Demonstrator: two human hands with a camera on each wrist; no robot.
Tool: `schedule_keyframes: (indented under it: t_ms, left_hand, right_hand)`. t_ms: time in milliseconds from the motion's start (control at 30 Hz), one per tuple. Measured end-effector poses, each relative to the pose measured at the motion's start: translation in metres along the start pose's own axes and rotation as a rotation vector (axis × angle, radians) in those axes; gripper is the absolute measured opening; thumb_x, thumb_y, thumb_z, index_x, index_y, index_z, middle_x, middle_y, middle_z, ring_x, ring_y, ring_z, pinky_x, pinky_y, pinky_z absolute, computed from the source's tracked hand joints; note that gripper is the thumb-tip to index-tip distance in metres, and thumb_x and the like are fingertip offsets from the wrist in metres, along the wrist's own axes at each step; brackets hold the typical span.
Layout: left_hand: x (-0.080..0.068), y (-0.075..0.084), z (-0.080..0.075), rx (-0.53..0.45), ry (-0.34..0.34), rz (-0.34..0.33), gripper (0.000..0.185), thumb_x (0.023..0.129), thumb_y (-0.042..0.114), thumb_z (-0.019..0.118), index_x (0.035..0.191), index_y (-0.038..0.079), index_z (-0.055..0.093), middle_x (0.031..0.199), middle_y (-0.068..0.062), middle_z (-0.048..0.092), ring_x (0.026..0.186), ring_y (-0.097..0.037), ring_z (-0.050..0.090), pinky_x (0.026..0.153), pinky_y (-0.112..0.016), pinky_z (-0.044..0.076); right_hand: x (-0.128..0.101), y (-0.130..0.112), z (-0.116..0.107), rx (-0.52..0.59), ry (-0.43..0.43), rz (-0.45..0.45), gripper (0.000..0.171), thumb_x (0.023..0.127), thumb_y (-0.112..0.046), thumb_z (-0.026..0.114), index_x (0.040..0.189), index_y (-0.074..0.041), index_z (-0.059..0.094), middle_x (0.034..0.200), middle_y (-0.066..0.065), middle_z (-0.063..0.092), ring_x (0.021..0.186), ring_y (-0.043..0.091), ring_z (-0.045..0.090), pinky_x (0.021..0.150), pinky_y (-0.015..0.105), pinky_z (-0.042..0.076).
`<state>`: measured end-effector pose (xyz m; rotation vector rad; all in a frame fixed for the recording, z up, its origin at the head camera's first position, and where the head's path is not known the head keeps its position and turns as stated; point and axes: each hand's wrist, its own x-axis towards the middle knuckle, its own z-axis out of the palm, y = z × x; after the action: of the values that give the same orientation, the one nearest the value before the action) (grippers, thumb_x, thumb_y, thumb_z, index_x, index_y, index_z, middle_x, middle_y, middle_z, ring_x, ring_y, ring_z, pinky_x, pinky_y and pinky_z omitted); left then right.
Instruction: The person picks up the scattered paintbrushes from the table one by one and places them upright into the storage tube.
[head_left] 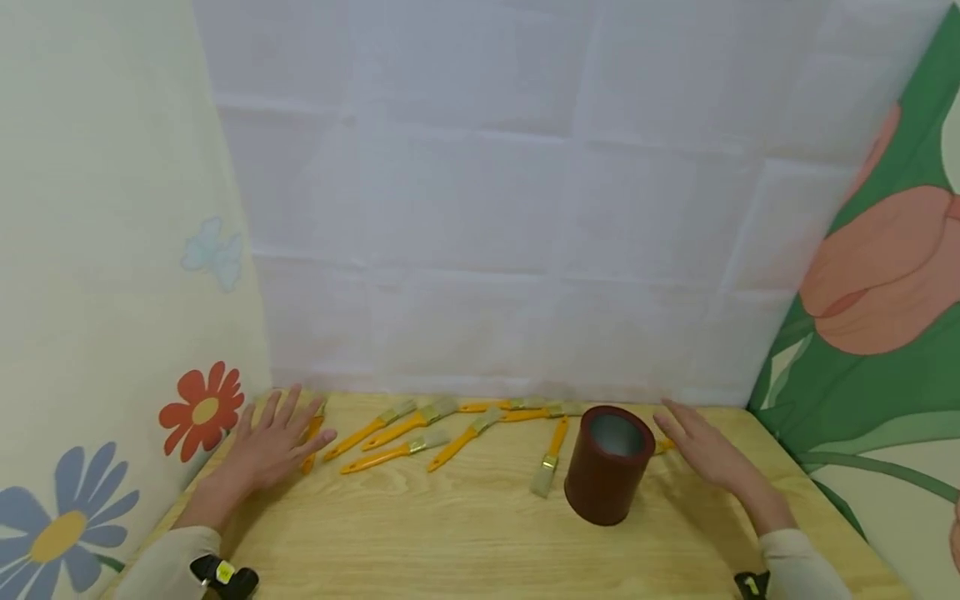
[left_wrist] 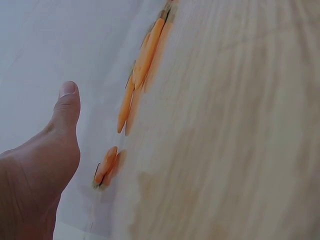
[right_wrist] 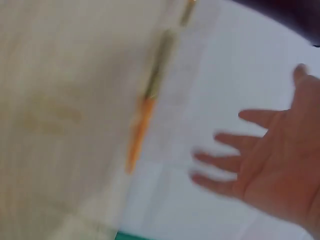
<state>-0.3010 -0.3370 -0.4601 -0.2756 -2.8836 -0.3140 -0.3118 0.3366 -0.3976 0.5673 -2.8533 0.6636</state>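
- Paintbrushes with yellow-orange plastic handles, brass-coloured ferrules and pale bristles (head_left: 395, 450) lie scattered in a loose row along the far edge of the light wooden tabletop (head_left: 465, 533), close to the white creased sheet backdrop (head_left: 525, 208).
- One such brush (head_left: 550, 458) lies just left of the dark red cylindrical cup with a grey inside (head_left: 607, 475), which stands upright and holds nothing that can be seen.
- The left hand (head_left: 273, 446) lies flat on the table at the left end of the row, fingers spread and straight, gripping nothing; an orange handle (head_left: 310, 440) pokes out from beneath its fingers, the rest hidden.
- The right hand (head_left: 708, 454) is open beside the cup's right side, fingers straight and holding nothing; whether it touches the table cannot be told. A bit of orange handle (head_left: 664, 446) shows between it and the cup, mostly covered.
- The left wrist view shows only the thumb (left_wrist: 65, 110) and blurred orange handles (left_wrist: 145, 65) against the sheet.
- The right wrist view is motion-blurred: spread fingers (right_wrist: 225, 162) and one smeared brush (right_wrist: 145, 115).
- Both forearms wear cream sleeves (head_left: 168, 562); the black wrist devices are cut off by the lower edge, and the yellow tag (head_left: 224, 572) on the left one is too small to read.
- No legible writing appears; the side panels carry printed flowers (head_left: 202, 408).
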Motion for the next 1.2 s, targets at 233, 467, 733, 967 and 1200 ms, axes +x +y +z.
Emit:
schedule_keyframes:
  t_ms: [233, 467, 733, 967, 1200]
  left_hand:
    - [0.01, 0.006, 0.0, -0.031, -0.011, -0.006, 0.087, 0.098, 0.07, 0.045, 0.16, 0.01, 0.033, 0.162, -0.029, 0.016, 0.144, -0.057, 0.011, 0.108, -0.074, -0.003]
    - [0.012, 0.008, 0.0, -0.034, -0.024, -0.026, 0.085, 0.1, 0.068, 0.044, 0.158, 0.007, 0.034, 0.159, -0.032, 0.021, 0.141, -0.058, 0.016, 0.106, -0.076, 0.002]
    - [0.01, 0.011, 0.002, -0.063, -0.027, -0.07, 0.085, 0.101, 0.066, 0.043, 0.157, 0.003, 0.033, 0.156, -0.035, 0.024, 0.138, -0.059, 0.019, 0.104, -0.078, 0.005]
    - [0.007, 0.006, 0.008, -0.098, 0.038, -0.105, 0.081, 0.102, 0.061, 0.047, 0.155, 0.001, 0.037, 0.151, -0.034, 0.031, 0.133, -0.06, 0.026, 0.1, -0.079, 0.01]
    - [0.003, 0.004, 0.011, -0.127, 0.069, -0.115, 0.076, 0.106, 0.056, 0.043, 0.154, -0.002, 0.036, 0.147, -0.034, 0.038, 0.131, -0.06, 0.028, 0.098, -0.078, 0.014]
  right_hand:
    - [-0.01, -0.031, -0.021, 0.436, -0.1, -0.075, 0.056, 0.111, -0.024, 0.047, 0.16, -0.007, 0.027, 0.152, 0.026, 0.041, 0.132, 0.049, 0.045, 0.092, 0.054, 0.05]
    - [-0.017, -0.042, -0.023, 0.456, -0.165, -0.125, 0.079, 0.095, -0.017, 0.074, 0.159, -0.004, 0.03, 0.154, 0.025, 0.037, 0.131, 0.052, 0.045, 0.089, 0.048, 0.053]
    - [-0.012, -0.05, -0.018, 0.387, -0.187, -0.077, 0.082, 0.087, -0.028, 0.084, 0.152, -0.005, 0.041, 0.146, 0.02, 0.047, 0.123, 0.039, 0.054, 0.092, 0.05, 0.051]
    - [-0.007, -0.061, -0.015, 0.373, -0.177, -0.101, 0.08, 0.082, -0.031, 0.088, 0.147, -0.008, 0.048, 0.136, 0.014, 0.055, 0.115, 0.034, 0.058, 0.082, 0.047, 0.054]
    - [0.001, -0.075, -0.009, 0.39, -0.213, -0.173, 0.08, 0.081, -0.03, 0.089, 0.146, -0.008, 0.048, 0.133, 0.008, 0.058, 0.114, 0.03, 0.06, 0.087, 0.041, 0.054]
